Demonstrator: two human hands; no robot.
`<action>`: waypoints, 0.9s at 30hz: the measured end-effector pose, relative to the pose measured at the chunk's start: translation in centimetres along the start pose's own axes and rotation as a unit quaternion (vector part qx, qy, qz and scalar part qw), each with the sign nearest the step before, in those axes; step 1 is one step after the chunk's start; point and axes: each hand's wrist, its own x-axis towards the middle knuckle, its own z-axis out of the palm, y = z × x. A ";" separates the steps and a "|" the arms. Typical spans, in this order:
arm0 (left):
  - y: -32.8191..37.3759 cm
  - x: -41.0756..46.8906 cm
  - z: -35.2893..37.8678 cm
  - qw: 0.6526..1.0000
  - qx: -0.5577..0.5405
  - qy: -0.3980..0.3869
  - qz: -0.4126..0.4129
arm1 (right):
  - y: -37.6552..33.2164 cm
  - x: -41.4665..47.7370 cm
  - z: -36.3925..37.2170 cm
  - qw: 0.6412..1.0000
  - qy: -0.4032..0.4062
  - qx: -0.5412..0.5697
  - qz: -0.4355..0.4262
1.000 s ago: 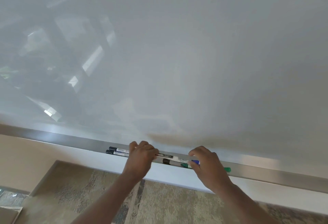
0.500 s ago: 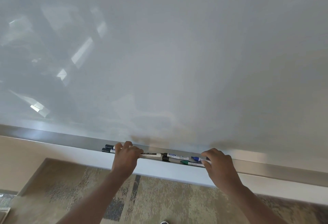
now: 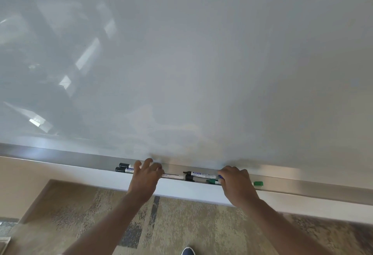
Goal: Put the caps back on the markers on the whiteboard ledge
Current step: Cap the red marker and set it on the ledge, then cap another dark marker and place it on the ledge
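Both hands are down at the metal whiteboard ledge, working among a short row of dry-erase markers. The left hand lies over the middle of the row with its fingers loosely spread, covering part of a white-barrelled marker; whether it actually grips anything cannot be told. The right hand is curled over the right end of the row, fingers bent down onto the ledge, and a small blue piece, perhaps a cap or a tip, shows at its fingertips, though what it holds is hidden. At the far left, two black-capped markers lie side by side and look finished. In the gap between the hands, a marker with blue lettering shows a bare black tip, and a loose black cap lies just beside it, so that one is still open. A green marker runs under the right hand, with a green piece showing beyond it. By this reading the job is partly done, with several markers left to cap.
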 end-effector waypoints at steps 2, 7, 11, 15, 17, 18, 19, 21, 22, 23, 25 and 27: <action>0.1 -0.1 -0.1 1.000 0.005 -0.011 -0.001 | -1.3 0.6 0.3 1.000 -0.007 -0.018 -0.021; 0.0 -0.1 -0.3 1.000 0.001 -0.018 -0.001 | -3.8 2.1 1.2 0.992 -0.051 -0.088 -0.069; 0.2 0.0 -0.2 1.000 -0.018 -0.010 0.000 | -4.8 3.1 1.5 0.987 -0.064 -0.127 -0.074; 0.9 0.0 -0.3 0.999 -0.050 0.008 0.003 | -5.3 3.2 2.1 0.982 -0.078 -0.157 -0.074; 1.7 0.1 -0.6 0.997 -0.077 0.019 0.002 | -5.4 3.2 2.2 0.981 -0.079 -0.160 -0.076; 2.3 0.1 -0.8 0.996 -0.090 0.026 0.001 | -5.4 3.2 2.2 0.981 -0.074 -0.158 -0.079; 2.8 0.3 -0.9 0.994 -0.102 0.034 0.001 | -5.4 3.2 2.1 0.982 -0.066 -0.156 -0.080; 4.0 0.6 -1.1 0.990 -0.129 0.051 0.002 | -5.2 3.1 1.9 0.984 -0.038 -0.153 -0.083; 4.5 0.7 -1.1 0.988 -0.145 0.059 0.001 | -5.0 3.0 1.8 0.985 -0.014 -0.148 -0.087; 5.0 0.9 -1.1 0.985 -0.160 0.065 -0.002 | -4.7 2.9 1.7 0.986 0.009 -0.140 -0.093; 6.0 1.3 -1.0 0.982 -0.178 0.068 0.000 | -3.7 2.3 1.4 0.987 0.063 -0.114 -0.096; 6.9 1.7 -0.7 0.982 -0.179 0.062 0.020 | -2.5 1.6 0.9 0.986 0.113 -0.090 -0.086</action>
